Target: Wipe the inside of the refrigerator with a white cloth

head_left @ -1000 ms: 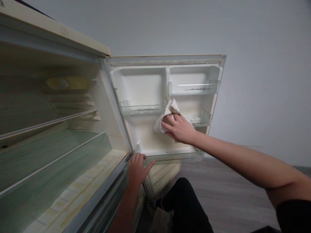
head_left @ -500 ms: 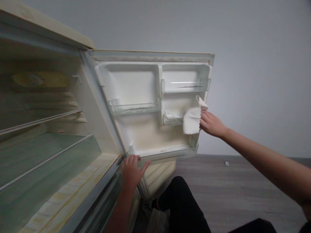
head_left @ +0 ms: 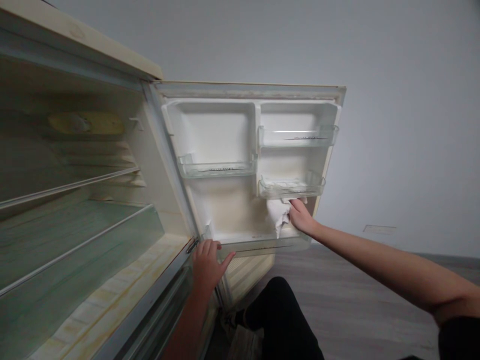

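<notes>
My right hand is closed on a white cloth, just under the small middle-right door shelf. Part of the cloth hangs loose to the left of the fingers, in front of the door's lower inner panel. At the hinge side, my left hand rests on the left end of the long bottom door shelf, its thumb spread away from the fingers. The fridge door stands wide open, and its white inner liner has yellowish stains low down.
To the left is the fridge compartment, with a glass shelf, a clear drawer front and a yellowed lamp cover. A second, ribbed door stands open below. My knee is close beneath it, above the wood-look floor.
My right hand has moved down and left with the cloth, from beside the middle-right shelf to beneath it. The view has shifted slightly; my left hand stays at the bottom shelf.
</notes>
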Available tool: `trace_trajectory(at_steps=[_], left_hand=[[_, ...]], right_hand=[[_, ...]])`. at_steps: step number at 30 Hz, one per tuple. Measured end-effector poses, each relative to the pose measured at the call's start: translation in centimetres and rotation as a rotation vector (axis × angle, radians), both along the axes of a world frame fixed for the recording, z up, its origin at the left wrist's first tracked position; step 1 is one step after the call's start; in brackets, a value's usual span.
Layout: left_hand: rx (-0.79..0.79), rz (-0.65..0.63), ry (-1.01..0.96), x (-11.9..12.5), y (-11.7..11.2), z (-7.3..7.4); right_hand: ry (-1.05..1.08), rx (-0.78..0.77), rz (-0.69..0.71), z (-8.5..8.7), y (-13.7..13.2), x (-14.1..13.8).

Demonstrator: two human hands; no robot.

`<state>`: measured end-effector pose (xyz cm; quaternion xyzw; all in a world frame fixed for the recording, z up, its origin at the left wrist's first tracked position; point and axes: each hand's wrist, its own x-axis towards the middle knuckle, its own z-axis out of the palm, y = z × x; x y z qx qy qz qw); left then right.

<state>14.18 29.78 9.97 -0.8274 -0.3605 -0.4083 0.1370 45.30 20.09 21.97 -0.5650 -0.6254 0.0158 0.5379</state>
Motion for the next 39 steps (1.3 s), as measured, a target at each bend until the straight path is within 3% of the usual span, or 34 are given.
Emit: trace_trajectory(at_steps=[4, 6, 11, 16, 20, 23, 28, 30, 32, 34, 39], left_hand=[[0.006, 0.005, 0.004, 0.1, 0.1, -0.1], [0.004, 0.003, 0.002, 0.2, 0.1, -0.2], [-0.007, 0.001, -0.003, 0.2, 0.1, -0.1], [-0.012, 0.003, -0.011, 0.1, -0.1, 0.0], [-0.027, 0.002, -0.018, 0.2, -0.3, 0.1], [-0.062, 0.000, -0.023, 0.2, -0.5, 0.1], [-0.102, -0.011, -0.028, 0.1, -0.8, 0.3], [-0.100, -0.010, -0.035, 0.1, -0.8, 0.3], [-0.093, -0.010, -0.038, 0.1, -0.8, 0.2], [-0.084, -0.009, -0.041, 0.1, -0.7, 0.0], [-0.094, -0.009, -0.029, 0.1, -0.6, -0.1]], right_hand=[[0.279, -0.073, 0.215, 0.8, 3.5, -3.8], [0.371, -0.069, 0.249, 0.8, 4.2, -4.9], [0.618, -0.024, 0.135, 0.2, 2.5, -2.8], [0.732, 0.095, -0.143, 0.2, -1.8, 1.6], [0.587, 0.111, -0.308, -0.1, -3.8, 2.4], [0.535, 0.105, -0.309, -1.1, -2.9, 1.4], [0.272, -0.081, -0.099, -3.1, 1.7, -2.2], [0.015, -0.081, 0.037, -3.2, 4.1, -4.4], [-0.364, -0.025, 0.155, -2.6, 6.7, -7.0], [-0.692, 0.033, 0.150, -1.6, 9.5, -9.9], [-0.884, 0.070, -0.074, 1.7, 15.0, -16.1]])
